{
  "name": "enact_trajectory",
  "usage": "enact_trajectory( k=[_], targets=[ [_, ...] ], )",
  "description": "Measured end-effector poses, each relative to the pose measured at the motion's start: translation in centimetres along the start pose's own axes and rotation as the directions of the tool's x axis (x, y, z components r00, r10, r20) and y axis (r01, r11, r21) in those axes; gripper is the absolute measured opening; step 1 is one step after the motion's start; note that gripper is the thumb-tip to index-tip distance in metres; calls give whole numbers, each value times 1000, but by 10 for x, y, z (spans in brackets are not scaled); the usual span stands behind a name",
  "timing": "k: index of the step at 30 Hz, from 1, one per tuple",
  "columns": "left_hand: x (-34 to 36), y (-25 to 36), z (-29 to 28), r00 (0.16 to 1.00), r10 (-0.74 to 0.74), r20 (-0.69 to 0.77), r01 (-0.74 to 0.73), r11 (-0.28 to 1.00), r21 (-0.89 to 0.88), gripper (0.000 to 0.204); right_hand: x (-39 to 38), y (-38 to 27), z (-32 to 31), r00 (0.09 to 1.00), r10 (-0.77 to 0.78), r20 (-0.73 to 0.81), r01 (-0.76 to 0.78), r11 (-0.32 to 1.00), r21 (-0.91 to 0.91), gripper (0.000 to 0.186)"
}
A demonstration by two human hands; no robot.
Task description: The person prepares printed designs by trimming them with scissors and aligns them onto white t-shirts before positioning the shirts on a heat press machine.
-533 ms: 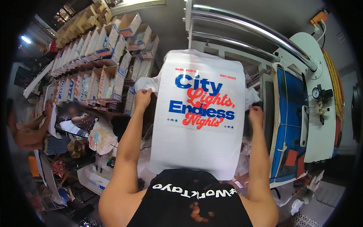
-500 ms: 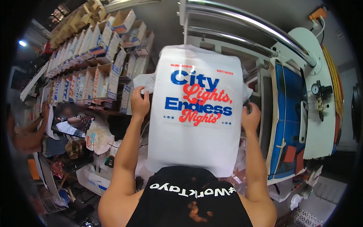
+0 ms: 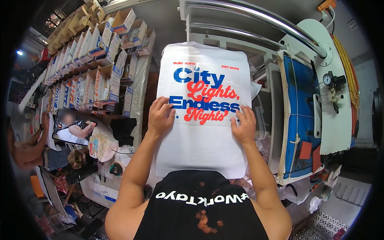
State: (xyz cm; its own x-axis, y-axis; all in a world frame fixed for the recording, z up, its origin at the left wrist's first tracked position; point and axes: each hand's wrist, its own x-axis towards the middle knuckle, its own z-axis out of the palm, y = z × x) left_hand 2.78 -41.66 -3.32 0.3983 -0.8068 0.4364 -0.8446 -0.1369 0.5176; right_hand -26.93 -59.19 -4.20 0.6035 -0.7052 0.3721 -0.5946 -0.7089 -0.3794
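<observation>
A white T-shirt (image 3: 200,150) lies spread over a flat board in front of me. On its front is a clear film sheet (image 3: 216,69) bearing large blue and red lettering. My left hand (image 3: 161,116) rests at the sheet's lower left corner, fingers spread and slightly bent. At the lower right corner is my right hand (image 3: 244,123), its fingers apart as well, with the thumb pointing inward. Both touch the sheet or the shirt beside it; neither grips anything that I can see.
Beyond the shirt run chrome bars (image 3: 256,14) of a press. A blue-covered platen (image 3: 302,120) and a pressure gauge (image 3: 328,79) stand at right. Cardboard bins (image 3: 94,40) fill the far left. Nearer are a tablet (image 3: 75,127), a tape measure (image 3: 117,169) and another person's arm (image 3: 30,140).
Both my hands have moved inward from the shirt's sides onto the lower corners of the printed sheet. The shirt's side edges now hang down, and the whole view has shifted slightly.
</observation>
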Motion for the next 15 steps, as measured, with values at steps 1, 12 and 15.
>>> enact_trajectory(
  k=[1,12,15],
  targets=[
    [0,0,0,1000,-4,2,4,1000,2,20,0,0,0,1000,-3,-1,3,1000,-6,33],
    [-3,2,-2,1000,-10,-4,10,1000,9,21,-1,0,2,1000,-8,-8,8,1000,-24,34],
    [0,1,0,1000,-3,-16,3,1000,11,21,-2,-1,1,1000,-7,-11,7,1000,-19,34]
  ],
)
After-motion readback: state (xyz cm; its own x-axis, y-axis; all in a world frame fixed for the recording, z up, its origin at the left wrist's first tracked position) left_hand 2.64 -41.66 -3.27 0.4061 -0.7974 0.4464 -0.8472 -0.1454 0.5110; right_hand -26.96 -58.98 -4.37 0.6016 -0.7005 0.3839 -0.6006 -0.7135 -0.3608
